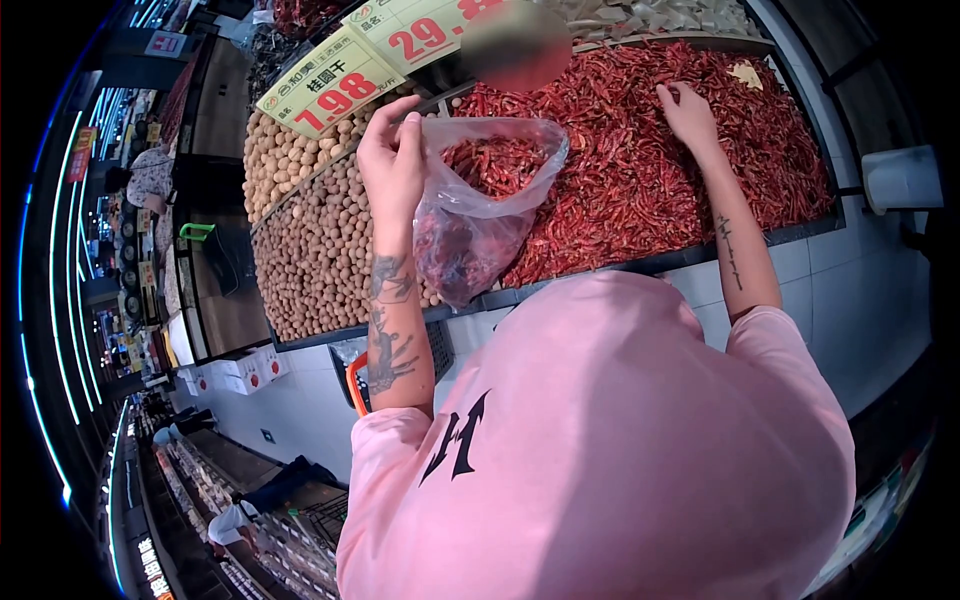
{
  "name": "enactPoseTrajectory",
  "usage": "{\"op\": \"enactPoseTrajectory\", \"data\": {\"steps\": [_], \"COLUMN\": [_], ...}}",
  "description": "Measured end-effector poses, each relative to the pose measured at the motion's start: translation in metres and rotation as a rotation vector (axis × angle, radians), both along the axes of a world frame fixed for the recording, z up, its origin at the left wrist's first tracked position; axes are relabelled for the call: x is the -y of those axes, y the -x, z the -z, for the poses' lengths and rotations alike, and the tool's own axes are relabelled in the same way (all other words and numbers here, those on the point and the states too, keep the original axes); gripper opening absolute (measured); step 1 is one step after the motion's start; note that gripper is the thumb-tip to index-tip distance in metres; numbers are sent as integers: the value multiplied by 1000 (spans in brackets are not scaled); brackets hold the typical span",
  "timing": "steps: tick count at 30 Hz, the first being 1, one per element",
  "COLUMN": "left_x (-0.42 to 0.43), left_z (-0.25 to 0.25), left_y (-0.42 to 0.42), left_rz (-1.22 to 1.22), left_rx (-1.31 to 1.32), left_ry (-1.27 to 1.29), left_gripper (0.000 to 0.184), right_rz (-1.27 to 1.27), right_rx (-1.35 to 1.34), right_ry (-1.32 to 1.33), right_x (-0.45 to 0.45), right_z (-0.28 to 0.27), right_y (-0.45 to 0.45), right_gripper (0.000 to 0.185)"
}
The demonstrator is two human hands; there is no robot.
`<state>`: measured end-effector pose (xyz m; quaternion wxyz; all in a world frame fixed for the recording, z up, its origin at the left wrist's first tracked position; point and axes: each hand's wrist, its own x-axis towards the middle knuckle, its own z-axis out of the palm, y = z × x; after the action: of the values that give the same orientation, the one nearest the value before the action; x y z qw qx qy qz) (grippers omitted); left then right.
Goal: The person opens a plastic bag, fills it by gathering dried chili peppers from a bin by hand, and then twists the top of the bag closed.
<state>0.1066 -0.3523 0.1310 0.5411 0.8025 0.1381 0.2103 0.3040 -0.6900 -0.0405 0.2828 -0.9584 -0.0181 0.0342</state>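
Note:
A clear plastic bag (475, 235) with dried red chilies inside hangs from my left hand (393, 150), its mouth open toward the chili pile. My left fingers are closed on the bag's rim at its upper left. To the right, my right hand (688, 112) rests at the surface of the heap of dried red chilies (610, 170), fingers bent down and thumb near them; whether they hold any chilies is too small to tell. Left of the bag lie round brown dried fruits (320, 240) in their own bin section.
Two yellow price signs (330, 85) stand behind the bins. Paler round nuts (280, 160) fill the upper left bin. An orange-handled basket (357, 385) is below my left forearm. A white bin (902, 180) stands at the right. Another person (150, 178) is far left.

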Motion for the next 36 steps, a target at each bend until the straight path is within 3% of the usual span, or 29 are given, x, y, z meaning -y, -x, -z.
{"op": "enactPoseTrajectory", "data": {"steps": [4,7,10,14,15,17,18,23,26,27,29,30,36], "left_x": [0,0,0,-2,-2,-1,-2,-4,-3,-1,2,3,1], "left_z": [0,0,2,8,8,7,7,7,7,7,7,7,5], "left_y": [-1,-1,1,2,2,2,2,1,-2,-3,-4,-5,-3], "left_rz": [4,-7,-19,-11,-3,5,1,-6,-2,-3,-6,-3,-5], "left_rx": [11,5,11,11,9,5,4,-1,-2,3,7,2,-1], "left_ry": [7,4,26,26,30,32,32,41,43,38,33,28,32], "left_gripper": [21,20,19,19,19,19,19,18,18,18,17,17,17], "right_rz": [-73,-161,-239,-260,-263,-77,-137,67,-23,23,57,-76,32], "right_rx": [-273,-177,-54,-327,-327,-473,-548,-693,-958,-772,-706,-1054,-896], "right_ry": [29,26,267,-165,-164,-363,-279,-353,-346,-423,-576,-705,-884], "right_x": [60,53,35,21,23,30,40,51,35,17,2,-2,-15], "right_z": [43,31,52,42,44,41,37,42,47,59,45,64,62], "right_y": [-81,-68,-51,-31,-33,-36,-52,-76,-77,-64,-35,-51,-26], "right_gripper": [54,54,64,68,68,70,72,62,72,77,83,104,94]}}
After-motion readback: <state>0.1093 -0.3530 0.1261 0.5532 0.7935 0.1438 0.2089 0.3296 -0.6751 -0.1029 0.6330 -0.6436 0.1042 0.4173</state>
